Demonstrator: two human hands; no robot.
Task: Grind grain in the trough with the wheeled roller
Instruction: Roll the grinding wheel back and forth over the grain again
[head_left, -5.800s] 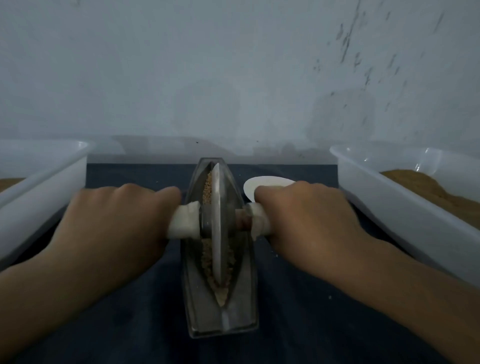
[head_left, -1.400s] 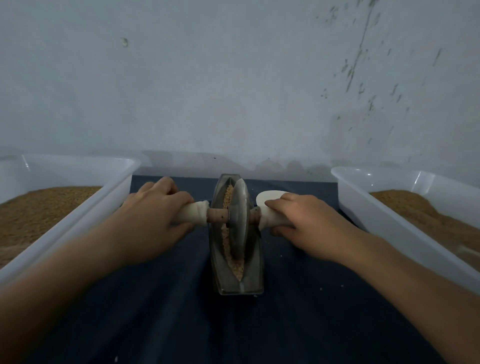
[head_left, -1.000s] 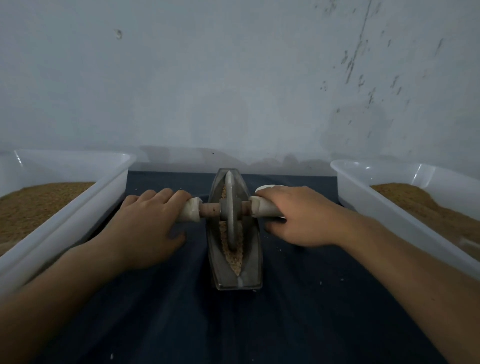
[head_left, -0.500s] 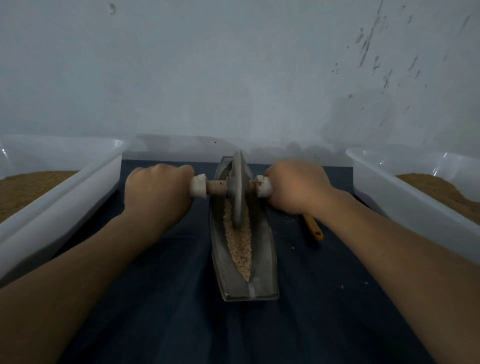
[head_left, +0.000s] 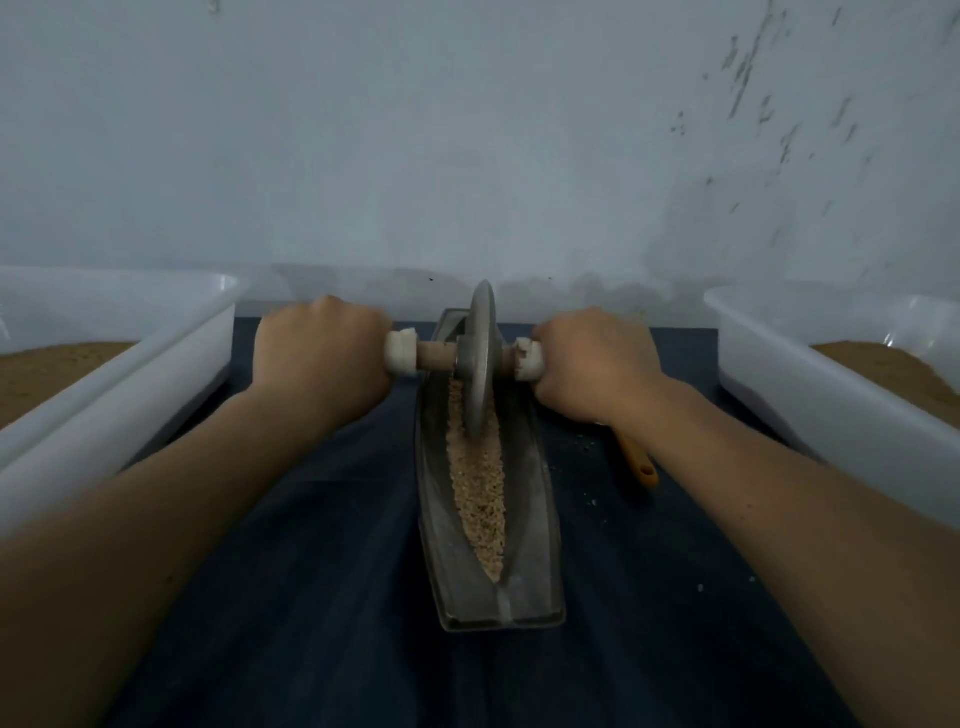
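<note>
We find the trough (head_left: 524, 519) lengthwise on the desk (head_left: 311, 597), grain (head_left: 480, 493) in it, the roller (head_left: 480, 358) at its far end between the left hand (head_left: 322, 358) and the right hand (head_left: 592, 369). The left tub (head_left: 119, 374) and right tub (head_left: 810, 374) flank it; a spoon (head_left: 638, 460) lies just right of the trough.

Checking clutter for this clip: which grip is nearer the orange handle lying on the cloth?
Right. The right grip is directly over the far end of the orange handle; the left grip lies across the trough.
</note>
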